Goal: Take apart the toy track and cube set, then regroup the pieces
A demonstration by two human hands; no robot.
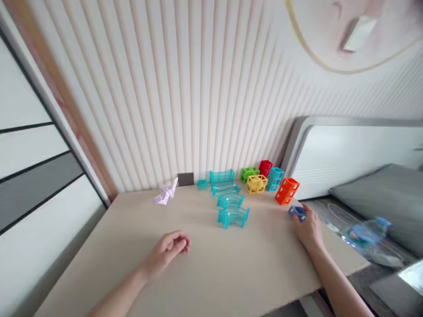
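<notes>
Coloured blocks (257, 184) already stand grouped by the far right corner of the table (231, 273), teal pieces (233, 215) lined up beside, while the right hand (309, 226) grips a blue block (298, 212), unreleased, near the right edge; the left hand (167, 248) curls, contents hidden

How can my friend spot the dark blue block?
Find the right side of the beige table. There, the right hand touches a small, dark blue openwork plastic block, just nearer than the taller orange openwork block. It's the only dark blue one, and the only one touched.
</notes>
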